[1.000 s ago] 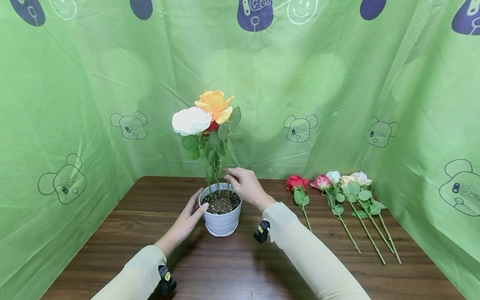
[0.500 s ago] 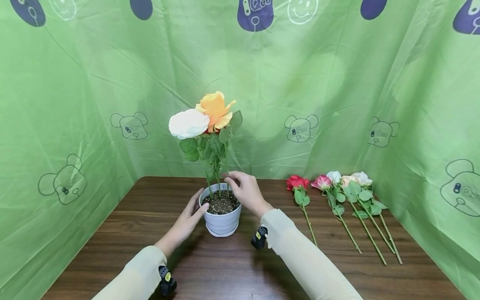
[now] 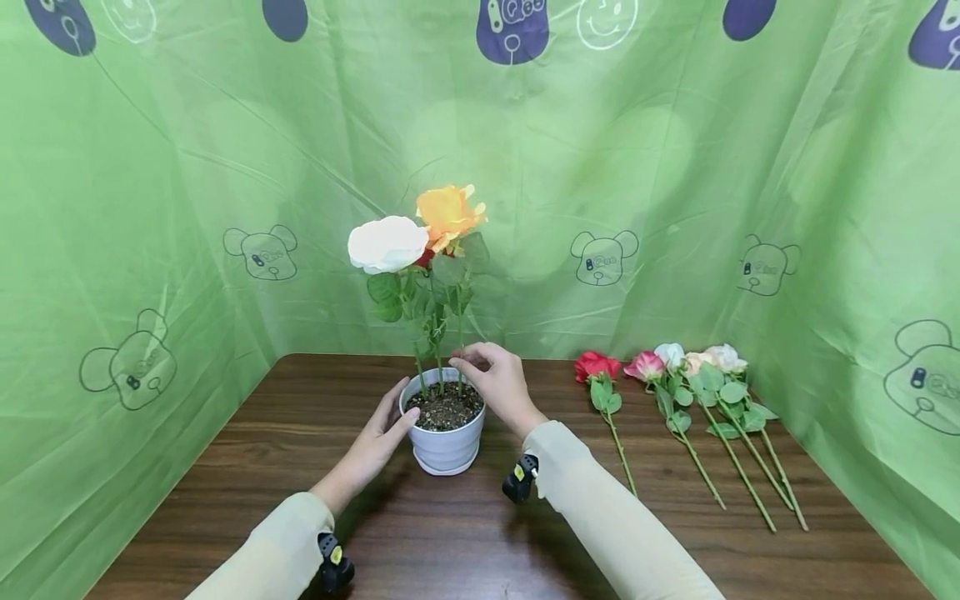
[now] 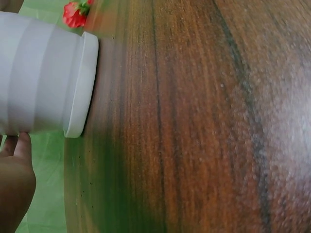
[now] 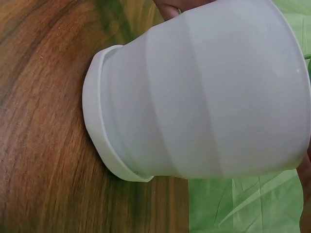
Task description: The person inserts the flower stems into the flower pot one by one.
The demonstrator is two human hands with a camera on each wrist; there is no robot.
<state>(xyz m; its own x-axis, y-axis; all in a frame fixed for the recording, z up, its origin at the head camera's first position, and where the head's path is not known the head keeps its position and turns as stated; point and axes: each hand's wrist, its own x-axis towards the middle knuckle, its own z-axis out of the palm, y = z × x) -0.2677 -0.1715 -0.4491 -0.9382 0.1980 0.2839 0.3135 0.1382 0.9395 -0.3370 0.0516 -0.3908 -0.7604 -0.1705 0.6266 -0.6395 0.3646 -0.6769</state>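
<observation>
A white flowerpot with a saucer stands on the table in the head view, filled with dark soil. Upright in the soil are a white rose, an orange rose and a mostly hidden red rose. My left hand holds the pot at its left side, thumb at the front rim; in the left wrist view its fingers touch the wall. Above the right rim, my right hand pinches the orange rose's stem low down; its fingertips are partly hidden.
To the right on the brown wooden table lie a red rose, a pink rose and several pale roses, stems pointing toward the front. Green cloth hangs behind the table and at both sides.
The orange rose has shifted to the right, away from the white bloom, and the red rose shows more between them. The right hand keeps at its stem; the left hand stays at the pot.
</observation>
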